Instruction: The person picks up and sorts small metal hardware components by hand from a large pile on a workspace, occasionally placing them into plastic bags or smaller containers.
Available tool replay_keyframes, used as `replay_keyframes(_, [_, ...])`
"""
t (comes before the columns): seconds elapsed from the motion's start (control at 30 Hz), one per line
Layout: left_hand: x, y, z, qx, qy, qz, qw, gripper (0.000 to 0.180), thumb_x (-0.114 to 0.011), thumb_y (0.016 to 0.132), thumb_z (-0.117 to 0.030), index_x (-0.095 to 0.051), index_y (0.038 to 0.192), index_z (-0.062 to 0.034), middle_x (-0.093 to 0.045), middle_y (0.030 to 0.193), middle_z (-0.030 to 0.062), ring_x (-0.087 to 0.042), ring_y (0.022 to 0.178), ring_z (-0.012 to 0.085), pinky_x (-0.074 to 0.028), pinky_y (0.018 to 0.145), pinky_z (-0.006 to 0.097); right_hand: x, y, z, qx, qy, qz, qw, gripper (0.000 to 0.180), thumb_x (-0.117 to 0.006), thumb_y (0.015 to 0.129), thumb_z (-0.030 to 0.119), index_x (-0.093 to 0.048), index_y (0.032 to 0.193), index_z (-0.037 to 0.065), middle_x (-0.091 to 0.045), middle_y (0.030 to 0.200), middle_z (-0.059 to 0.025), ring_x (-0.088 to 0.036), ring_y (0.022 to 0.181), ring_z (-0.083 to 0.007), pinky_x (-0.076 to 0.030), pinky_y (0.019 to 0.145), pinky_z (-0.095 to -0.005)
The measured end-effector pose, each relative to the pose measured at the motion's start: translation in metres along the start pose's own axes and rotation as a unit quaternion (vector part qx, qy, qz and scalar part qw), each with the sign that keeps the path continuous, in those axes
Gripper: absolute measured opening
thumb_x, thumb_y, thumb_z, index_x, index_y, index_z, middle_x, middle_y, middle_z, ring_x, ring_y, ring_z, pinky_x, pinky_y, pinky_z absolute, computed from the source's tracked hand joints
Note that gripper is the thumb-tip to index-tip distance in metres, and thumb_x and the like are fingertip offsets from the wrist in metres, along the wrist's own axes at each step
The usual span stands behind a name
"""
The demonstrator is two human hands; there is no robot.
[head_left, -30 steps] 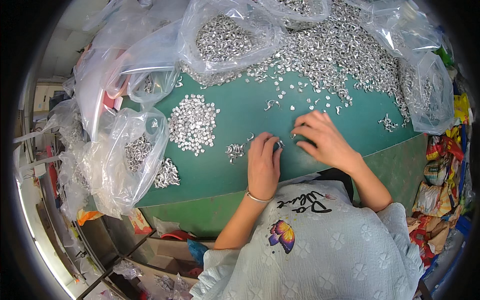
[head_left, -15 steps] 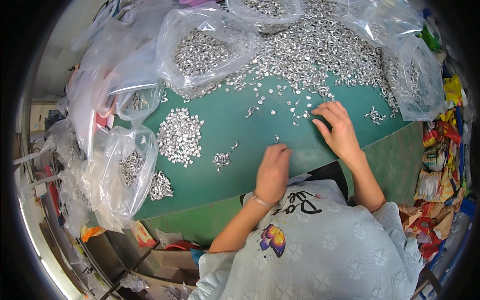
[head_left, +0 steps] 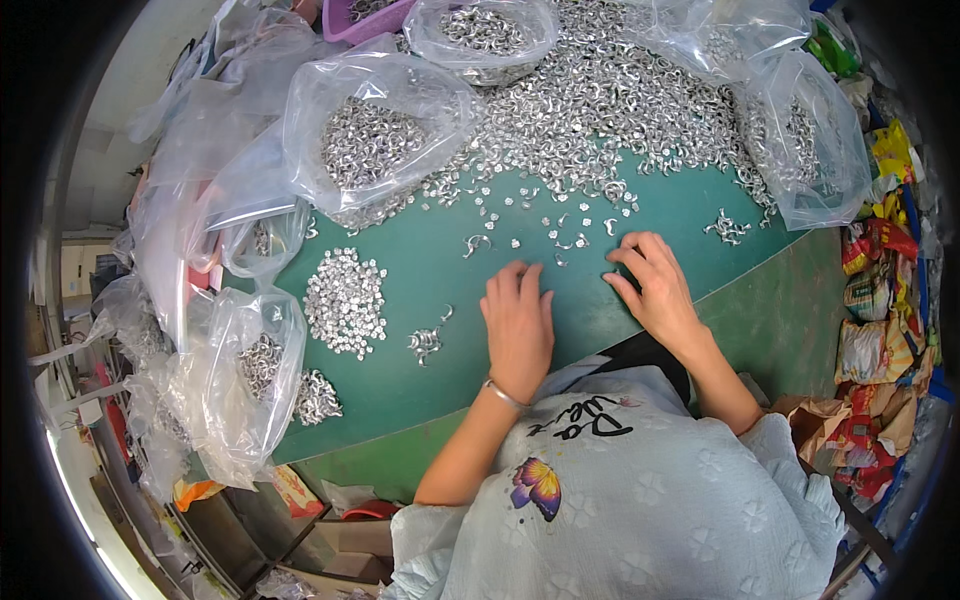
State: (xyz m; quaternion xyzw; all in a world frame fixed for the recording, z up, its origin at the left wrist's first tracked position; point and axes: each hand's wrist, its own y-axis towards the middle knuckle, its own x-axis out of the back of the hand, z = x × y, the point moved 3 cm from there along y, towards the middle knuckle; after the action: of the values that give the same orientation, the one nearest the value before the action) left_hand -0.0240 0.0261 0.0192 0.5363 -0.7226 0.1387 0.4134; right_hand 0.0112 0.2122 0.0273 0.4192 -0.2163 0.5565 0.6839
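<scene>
My left hand [head_left: 518, 332] lies low over the green tabletop with its fingers pointing forward and somewhat apart; I see nothing held, though the underside is hidden. Further right, my right hand [head_left: 655, 292] is open, its thumb and curved fingers spaced apart. A small curved silvery metal piece [head_left: 610, 227] lies just beyond its fingertips. Between and ahead of my hands are several loose small metal pieces [head_left: 562, 242], some flower-shaped, some hooked. A curved piece [head_left: 477, 244] rests ahead of my left hand, and a small cluster of curved pieces [head_left: 424, 345] sits to its left.
A large heap of metal pieces [head_left: 620, 100] covers the table's far side. Clear plastic bags [head_left: 300, 130] with more pieces stand around it. At left is a pile of flower-shaped pieces [head_left: 345, 302]. A purple basin [head_left: 375, 25] stands far left; colourful packages [head_left: 865, 345] line the right.
The view has shifted a little. My left hand has moved forward and its fingers have spread, now covering where a curved piece lay. My right hand has drawn back slightly, exposing a curved piece.
</scene>
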Motion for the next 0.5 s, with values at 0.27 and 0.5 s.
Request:
replay_keyframes(0.27, [-0.009,0.005,0.006,-0.03,-0.08,0.023,0.996,0.027,-0.059,0.085,0.006,-0.057,0.112,0.002,-0.052,0.106,0.0176,-0.056,0.09,0.035,-0.048,0.079,0.039,0.029,-0.006,-0.051,-0.04,-0.13,-0.084,0.987,0.01,-0.069,0.077,0.004,-0.061,0.083,0.003,-0.058,0.09,-0.0108,-0.054,0.083,-0.0297,-0.041,0.072,-0.0392])
replay_keyframes(0.5, [-0.025,0.028,-0.008,-0.04,-0.07,0.045,0.996,0.028,-0.058,0.086,0.002,-0.056,0.114,0.0063,-0.051,0.115,0.0196,-0.056,0.099,0.0361,-0.048,0.084,0.04,0.003,0.025,-0.006,0.038,-0.049,-0.044,0.997,0.028,-0.07,0.076,0.007,-0.066,0.104,0.007,-0.058,0.1,-0.0076,-0.053,0.096,-0.0278,-0.041,0.079,-0.0386])
